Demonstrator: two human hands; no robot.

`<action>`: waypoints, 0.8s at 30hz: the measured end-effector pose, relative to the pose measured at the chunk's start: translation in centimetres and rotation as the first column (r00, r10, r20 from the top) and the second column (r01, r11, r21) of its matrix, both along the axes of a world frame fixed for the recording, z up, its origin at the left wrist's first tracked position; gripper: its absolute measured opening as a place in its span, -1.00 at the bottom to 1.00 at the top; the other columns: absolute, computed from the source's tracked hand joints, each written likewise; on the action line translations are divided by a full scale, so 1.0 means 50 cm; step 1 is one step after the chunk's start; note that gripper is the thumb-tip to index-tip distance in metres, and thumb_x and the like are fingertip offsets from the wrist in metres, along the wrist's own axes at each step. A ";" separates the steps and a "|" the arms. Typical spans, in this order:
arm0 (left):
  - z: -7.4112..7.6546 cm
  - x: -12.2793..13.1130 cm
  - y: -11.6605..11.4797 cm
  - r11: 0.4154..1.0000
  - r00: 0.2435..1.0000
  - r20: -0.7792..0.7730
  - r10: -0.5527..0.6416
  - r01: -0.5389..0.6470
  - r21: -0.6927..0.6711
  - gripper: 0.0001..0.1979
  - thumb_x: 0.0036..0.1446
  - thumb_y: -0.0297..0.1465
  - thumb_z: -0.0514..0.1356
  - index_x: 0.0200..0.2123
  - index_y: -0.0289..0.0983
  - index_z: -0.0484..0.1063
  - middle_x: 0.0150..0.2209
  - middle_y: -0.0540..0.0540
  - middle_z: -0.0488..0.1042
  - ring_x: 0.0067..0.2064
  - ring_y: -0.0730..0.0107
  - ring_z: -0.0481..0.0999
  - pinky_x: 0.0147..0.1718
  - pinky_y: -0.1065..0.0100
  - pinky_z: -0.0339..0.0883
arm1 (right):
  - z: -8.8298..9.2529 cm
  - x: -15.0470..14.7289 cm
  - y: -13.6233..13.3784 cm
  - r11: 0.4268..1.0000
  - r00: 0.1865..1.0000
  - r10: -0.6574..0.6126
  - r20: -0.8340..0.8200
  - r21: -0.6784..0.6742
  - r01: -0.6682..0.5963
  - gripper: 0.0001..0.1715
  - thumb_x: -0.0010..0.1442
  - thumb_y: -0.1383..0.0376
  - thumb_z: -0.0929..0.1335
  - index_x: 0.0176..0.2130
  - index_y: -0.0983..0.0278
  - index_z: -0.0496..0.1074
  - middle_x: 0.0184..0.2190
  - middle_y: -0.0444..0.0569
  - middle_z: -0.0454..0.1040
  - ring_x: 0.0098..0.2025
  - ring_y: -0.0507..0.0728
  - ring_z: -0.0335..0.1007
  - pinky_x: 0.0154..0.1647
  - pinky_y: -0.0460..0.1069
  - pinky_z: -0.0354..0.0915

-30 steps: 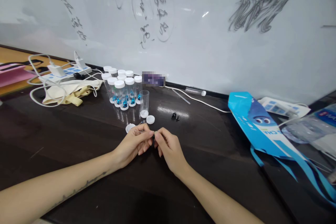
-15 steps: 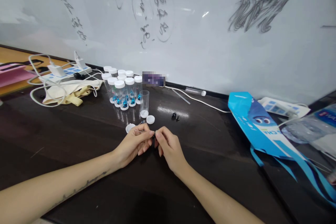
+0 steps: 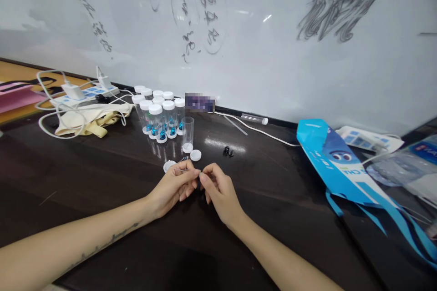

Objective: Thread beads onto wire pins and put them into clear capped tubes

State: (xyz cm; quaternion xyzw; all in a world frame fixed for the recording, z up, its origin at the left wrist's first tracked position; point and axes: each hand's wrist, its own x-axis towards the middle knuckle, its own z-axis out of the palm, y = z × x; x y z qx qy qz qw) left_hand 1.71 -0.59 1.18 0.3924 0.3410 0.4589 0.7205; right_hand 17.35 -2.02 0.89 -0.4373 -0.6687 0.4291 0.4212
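Note:
My left hand (image 3: 179,186) is closed in a pinch on a thin pale rod (image 3: 180,170), which runs along its fingers toward the thumb tip. Against those fingertips my right hand (image 3: 218,188) pinches with thumb and forefinger; whatever lies between them is too small and hidden to name. Just beyond the hands stands an open clear tube (image 3: 188,134) on a white base. Beside it rests a white cap (image 3: 195,155), and another cap (image 3: 168,166) is partly behind my left hand. Small black pieces (image 3: 228,151) lie to the right on the dark table (image 3: 273,218).
Several capped tubes (image 3: 156,120) with shiny blue contents stand at the back left. A capped tube (image 3: 251,119) lies by the whiteboard (image 3: 246,54). Cables and a cream cloth bag (image 3: 92,118) are left; a blue package (image 3: 319,159) and a power strip (image 3: 370,138) are right.
My right hand has shifted slightly left and up, closer to the left fingertips. A dark bit seen between the fingertips before is now hidden. My left hand has barely moved.

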 end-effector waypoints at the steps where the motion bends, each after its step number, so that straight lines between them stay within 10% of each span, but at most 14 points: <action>1: 0.000 0.000 0.000 1.000 1.000 -0.005 -0.005 0.005 0.007 -0.72 0.07 -0.32 0.32 -0.50 -0.28 0.27 -0.63 0.06 0.42 -0.70 0.66 0.25 -0.78 0.65 0.02 | 0.000 0.000 0.000 1.000 1.000 -0.001 -0.002 0.003 0.001 -0.64 0.35 0.07 0.21 -0.36 0.25 0.26 -0.60 -0.22 0.29 -0.65 -0.05 0.17 -0.58 -0.14 0.09; 5: -0.001 0.000 -0.001 1.000 1.000 -0.019 -0.013 0.013 0.026 -0.71 0.07 -0.30 0.32 -0.51 -0.28 0.27 -0.62 0.04 0.43 -0.71 0.66 0.23 -0.80 0.65 0.00 | 0.001 0.000 -0.001 0.999 0.998 -0.013 0.061 0.034 0.011 -0.49 0.39 0.07 0.13 -0.49 0.26 0.26 -0.67 -0.21 0.22 -0.63 -0.03 0.19 -0.52 -0.12 0.13; 13: 0.002 0.001 0.001 1.000 1.000 0.019 0.015 -0.015 -0.009 -0.72 0.05 -0.34 0.33 -0.52 -0.29 0.29 -0.66 0.08 0.37 -0.70 0.68 0.23 -0.76 0.64 0.02 | -0.002 -0.002 -0.002 0.999 0.999 -0.031 0.026 0.027 0.031 -0.83 0.27 0.18 0.30 -0.23 0.21 0.23 -0.49 -0.22 0.32 -0.61 -0.05 0.20 -0.60 -0.15 0.11; 24: 0.002 0.000 -0.001 1.000 1.000 0.005 -0.005 0.004 0.016 -0.72 0.07 -0.32 0.32 -0.51 -0.29 0.28 -0.62 0.05 0.43 -0.71 0.67 0.23 -0.79 0.64 0.00 | 0.002 -0.001 -0.002 1.000 0.997 -0.012 0.077 0.019 0.010 -0.53 0.37 0.05 0.16 -0.45 0.26 0.28 -0.67 -0.22 0.25 -0.65 -0.04 0.18 -0.55 -0.12 0.12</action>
